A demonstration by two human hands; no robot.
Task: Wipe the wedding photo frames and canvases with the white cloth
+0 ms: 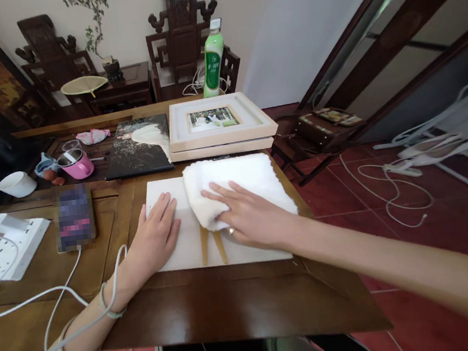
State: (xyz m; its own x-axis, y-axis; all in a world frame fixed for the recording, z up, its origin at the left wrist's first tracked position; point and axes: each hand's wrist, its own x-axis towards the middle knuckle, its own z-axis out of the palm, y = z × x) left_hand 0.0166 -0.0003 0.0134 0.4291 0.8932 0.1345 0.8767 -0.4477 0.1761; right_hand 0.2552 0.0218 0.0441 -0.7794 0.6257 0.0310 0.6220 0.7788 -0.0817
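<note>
A flat white board lies near the front edge of the table. My left hand rests flat on the board's left part, fingers stretched out, holding nothing. Across the board's upper right lies a fluffy white towel, folded over. My right hand, with a ring on it, presses down on the towel, its fingers spread over the top and the nearer edge bunched at the thumb side. From under the towel two tapered tan strips run down the board; their upper ends are hidden.
Behind the board are stacked pale wooden picture frames, a dark photo panel and a green bottle. At left stand a pink cup, a white cup and a power strip. A white cable crosses my left forearm.
</note>
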